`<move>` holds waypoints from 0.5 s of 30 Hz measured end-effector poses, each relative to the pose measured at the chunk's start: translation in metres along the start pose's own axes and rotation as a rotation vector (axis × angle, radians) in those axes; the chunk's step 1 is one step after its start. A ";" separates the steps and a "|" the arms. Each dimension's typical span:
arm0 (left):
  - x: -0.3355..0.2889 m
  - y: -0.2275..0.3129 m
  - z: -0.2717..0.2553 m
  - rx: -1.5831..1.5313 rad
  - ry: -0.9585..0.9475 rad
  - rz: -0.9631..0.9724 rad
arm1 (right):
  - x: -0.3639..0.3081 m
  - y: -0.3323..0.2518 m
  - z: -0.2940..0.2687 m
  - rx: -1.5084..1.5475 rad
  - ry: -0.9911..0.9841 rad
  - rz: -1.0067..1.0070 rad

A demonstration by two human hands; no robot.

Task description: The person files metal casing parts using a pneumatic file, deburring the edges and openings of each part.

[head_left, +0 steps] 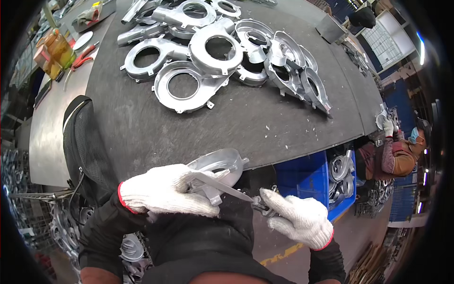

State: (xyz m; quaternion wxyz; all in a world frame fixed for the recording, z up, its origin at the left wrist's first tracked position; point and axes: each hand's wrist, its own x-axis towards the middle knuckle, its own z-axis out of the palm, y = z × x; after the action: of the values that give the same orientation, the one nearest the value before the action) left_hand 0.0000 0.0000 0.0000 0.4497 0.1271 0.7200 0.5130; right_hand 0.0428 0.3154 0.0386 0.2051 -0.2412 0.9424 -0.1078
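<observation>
Left hand: in a white knit glove with a red cuff, it grips a silvery casing, the thumb apart from the fingers and the palm turned inward.
Casing: a round metal part held at the near edge of the dark table, in front of the person's torso; whether it also rests on the tabletop cannot be told.
Bar: a flat, narrow metal strip slanting across the casing, one end by the left hand, the other at the right.
Right hand: gloved to match, it is closed on the bar's clamp-like metal end, thumb and fingers pinched narrow around it.
Pile: more casings of the same kind, heaped and overlapping at the table's far side, well apart from the hands.
Bin: blue, just beyond the right hand, with metal parts inside.
Left side: red-handled pliers lie near an orange jar; a black mesh panel stands by the table edge.
Co-worker: at far right, a person in white gloves handles a metal part.
Floor: a yellow stripe runs below the right hand.
</observation>
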 end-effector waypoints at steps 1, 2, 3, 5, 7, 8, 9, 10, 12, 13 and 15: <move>-0.001 0.000 0.003 -0.037 0.045 0.033 | -0.002 0.003 0.002 0.013 0.043 -0.039; -0.001 0.000 0.005 -0.075 0.091 0.065 | -0.004 0.004 0.002 0.026 0.085 -0.078; 0.000 -0.001 0.003 -0.075 0.088 0.060 | -0.002 0.003 0.004 0.031 0.083 -0.076; 0.001 -0.004 -0.003 -0.025 0.043 0.072 | 0.002 -0.001 0.006 0.020 0.026 -0.080; 0.002 -0.008 -0.006 0.001 0.014 0.096 | 0.003 0.000 0.005 -0.031 -0.027 -0.097; 0.003 -0.010 -0.007 0.035 -0.014 0.123 | 0.004 0.005 0.006 0.021 0.024 -0.122; 0.003 -0.012 -0.007 0.066 -0.048 0.149 | 0.002 0.009 0.006 0.075 0.072 -0.141; 0.004 -0.011 -0.006 0.154 -0.061 0.224 | 0.004 0.011 0.002 0.044 -0.016 -0.116; 0.008 -0.011 -0.002 0.245 -0.103 0.222 | 0.008 0.023 0.003 0.157 -0.125 -0.146; 0.009 -0.013 0.001 0.350 -0.143 0.229 | 0.008 0.032 0.008 0.264 -0.218 -0.176; 0.014 -0.019 0.004 0.412 -0.206 0.343 | 0.015 0.051 0.012 0.501 -0.507 -0.158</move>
State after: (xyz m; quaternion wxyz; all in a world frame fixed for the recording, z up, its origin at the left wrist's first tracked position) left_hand 0.0009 0.0034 -0.0240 0.3917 0.3871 0.7276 0.4090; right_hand 0.0146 0.3507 0.0076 0.4760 -0.2746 0.7844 -0.2875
